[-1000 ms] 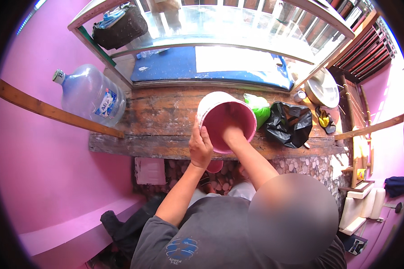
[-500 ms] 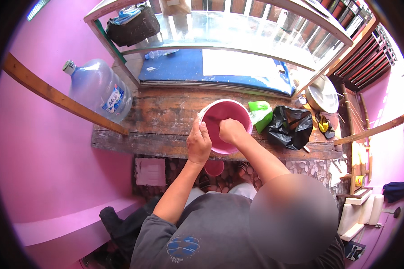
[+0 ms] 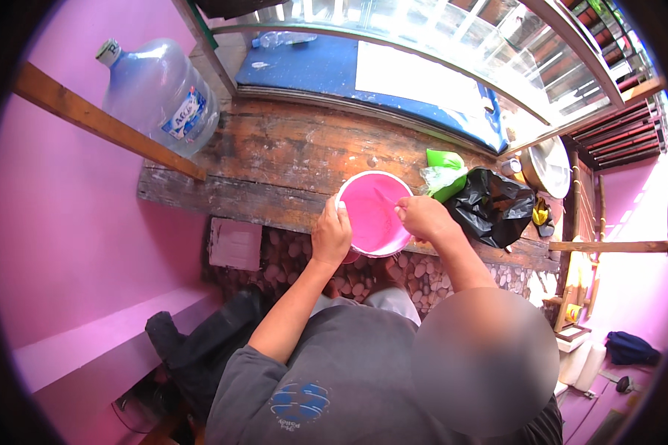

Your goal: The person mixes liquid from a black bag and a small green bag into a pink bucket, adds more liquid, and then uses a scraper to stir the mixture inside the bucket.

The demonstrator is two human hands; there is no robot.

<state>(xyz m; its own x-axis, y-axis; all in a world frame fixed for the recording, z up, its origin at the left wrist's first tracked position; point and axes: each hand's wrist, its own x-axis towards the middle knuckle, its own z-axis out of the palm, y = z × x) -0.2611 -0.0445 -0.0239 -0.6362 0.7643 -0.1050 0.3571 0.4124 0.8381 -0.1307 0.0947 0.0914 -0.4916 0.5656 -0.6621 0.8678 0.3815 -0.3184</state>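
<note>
My left hand (image 3: 332, 233) grips the near-left rim and side of a white-rimmed pink bucket (image 3: 367, 226) at the front edge of the wooden bench. My right hand (image 3: 427, 220) is closed on a thin pink stick (image 3: 384, 196) at the bucket's right rim, its lower end inside. What exactly coats or fills the bucket's bottom is unclear. Just beyond my right hand lie a green and clear plastic bag (image 3: 444, 167) and a crumpled black plastic bag (image 3: 490, 208).
A large water jug (image 3: 148, 96) stands at left behind a wooden rail (image 3: 104, 119). A glass case (image 3: 297, 74) with a blue base backs the bench (image 3: 274, 156). A metal basin (image 3: 553, 174) is far right; a pale slab (image 3: 235, 245) lies on the pebbled floor.
My right hand has risen from deep inside the bucket to its right rim, showing the stick. The bucket is less tilted. The view has turned, shifting the surroundings.
</note>
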